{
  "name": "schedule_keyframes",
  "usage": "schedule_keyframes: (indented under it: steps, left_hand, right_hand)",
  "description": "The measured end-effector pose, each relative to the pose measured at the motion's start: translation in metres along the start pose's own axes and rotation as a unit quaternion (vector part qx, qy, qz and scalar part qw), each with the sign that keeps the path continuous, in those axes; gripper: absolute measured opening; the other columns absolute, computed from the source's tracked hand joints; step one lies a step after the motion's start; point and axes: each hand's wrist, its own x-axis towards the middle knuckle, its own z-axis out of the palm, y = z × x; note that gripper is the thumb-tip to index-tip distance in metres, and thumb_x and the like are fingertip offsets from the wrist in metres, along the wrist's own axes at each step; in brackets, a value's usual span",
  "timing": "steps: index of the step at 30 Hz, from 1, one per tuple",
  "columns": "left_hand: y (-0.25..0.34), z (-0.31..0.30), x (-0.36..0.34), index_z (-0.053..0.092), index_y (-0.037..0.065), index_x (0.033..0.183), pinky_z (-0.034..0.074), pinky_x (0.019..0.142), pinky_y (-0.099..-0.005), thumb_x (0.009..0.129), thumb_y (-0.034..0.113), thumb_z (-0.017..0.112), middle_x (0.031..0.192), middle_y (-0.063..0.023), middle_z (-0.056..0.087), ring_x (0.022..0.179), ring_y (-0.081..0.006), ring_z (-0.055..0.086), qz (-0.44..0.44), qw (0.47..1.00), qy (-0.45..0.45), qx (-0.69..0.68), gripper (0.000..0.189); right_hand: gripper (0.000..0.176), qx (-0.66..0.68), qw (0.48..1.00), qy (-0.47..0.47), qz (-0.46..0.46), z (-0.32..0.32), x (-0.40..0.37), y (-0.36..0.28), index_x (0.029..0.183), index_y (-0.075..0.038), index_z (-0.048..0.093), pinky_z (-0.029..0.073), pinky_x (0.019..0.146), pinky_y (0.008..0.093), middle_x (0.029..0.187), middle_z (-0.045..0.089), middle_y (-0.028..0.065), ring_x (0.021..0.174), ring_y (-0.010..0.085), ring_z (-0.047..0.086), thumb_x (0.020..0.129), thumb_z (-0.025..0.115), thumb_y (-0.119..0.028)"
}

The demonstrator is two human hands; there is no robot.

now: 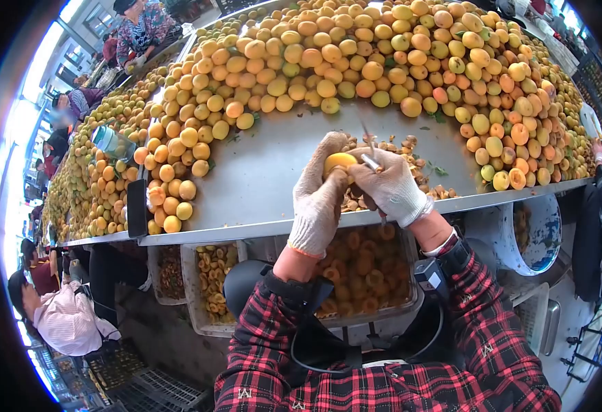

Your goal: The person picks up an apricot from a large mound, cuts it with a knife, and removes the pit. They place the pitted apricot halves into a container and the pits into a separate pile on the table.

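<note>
Above the near edge of the metal table, my left hand (pixel 318 196), in a worn, stained white glove, is closed round a yellow apricot (pixel 340 161). Close beside it, my gloved right hand (pixel 392 187) grips a small knife (pixel 371 162). Its thin blade looks blurred and points up and away from me. The fingers of both hands meet near the fruit, so whether the right fingertips touch it is hard to see. Behind and below the hands lies a heap of brown apricot pits (pixel 418 165) on the table, partly hidden by the gloves.
Piled apricots (pixel 301 62) ring the metal table (pixel 253 178). A dark phone (pixel 137 208) stands at its left edge. Below are a crate of apricot halves (pixel 212 275), a larger crate (pixel 414 302) of fruit and a white bucket (pixel 541 233). Other people work around, one in pink (pixel 67 319).
</note>
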Motion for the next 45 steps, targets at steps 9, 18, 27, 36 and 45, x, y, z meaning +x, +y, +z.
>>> schedule_keyframes:
  steps: [9,18,27,36,45]
  left_hand:
    - [-0.014,-0.007,0.004,0.051,-0.004,0.131,0.057,0.086,-0.0366,0.099,0.008,0.050,0.125,-0.0172,0.057,0.110,-0.0253,0.062,-0.031,0.985,0.068,-0.153,0.035]
    - [-0.036,0.000,-0.001,0.062,0.001,0.125,0.051,0.061,-0.0210,0.101,0.021,0.053,0.091,-0.0013,0.064,0.073,-0.0083,0.060,-0.094,0.992,0.071,0.052,0.033]
    - [-0.049,0.004,-0.001,0.060,-0.003,0.128,0.048,0.072,-0.0199,0.102,0.018,0.052,0.103,-0.0019,0.066,0.083,-0.0054,0.058,-0.010,0.983,0.077,0.164,0.034]
    - [-0.047,0.003,-0.006,0.061,-0.003,0.120,0.048,0.077,-0.0239,0.101,0.016,0.051,0.102,-0.0051,0.064,0.090,-0.0100,0.059,0.024,0.977,0.031,0.211,0.029]
    - [-0.035,0.014,-0.016,0.059,0.006,0.111,0.048,0.061,-0.0210,0.101,0.019,0.052,0.092,-0.0005,0.062,0.074,-0.0097,0.061,0.209,0.871,-0.079,0.438,0.018]
  right_hand:
    - [0.024,0.194,0.980,0.035,-0.026,-0.019,0.015,-0.016,0.101,0.001,0.065,0.037,0.036,0.0207,0.071,0.061,0.0029,0.049,0.0063,0.052,0.099,0.056,-0.021]
    - [0.026,0.390,0.910,0.130,-0.053,-0.020,0.017,-0.027,0.107,0.003,0.061,0.035,0.038,0.0257,0.061,0.052,0.0041,0.042,0.0102,0.043,0.099,0.058,-0.022]
    - [0.022,0.244,0.953,0.129,-0.127,-0.003,0.005,-0.030,0.110,0.003,0.061,0.036,0.042,0.0214,0.064,0.053,0.0007,0.048,0.0061,0.045,0.101,0.054,-0.015]
    - [0.014,0.197,0.974,0.024,-0.111,0.001,-0.002,-0.028,0.101,0.002,0.065,0.033,0.045,0.0192,0.066,0.055,-0.0033,0.052,0.0022,0.045,0.096,0.061,-0.011]
    - [0.032,0.451,0.882,-0.113,-0.077,-0.015,0.005,-0.012,0.106,-0.001,0.061,0.029,0.041,0.0234,0.050,0.033,-0.0048,0.040,0.0056,0.029,0.103,0.049,-0.031]
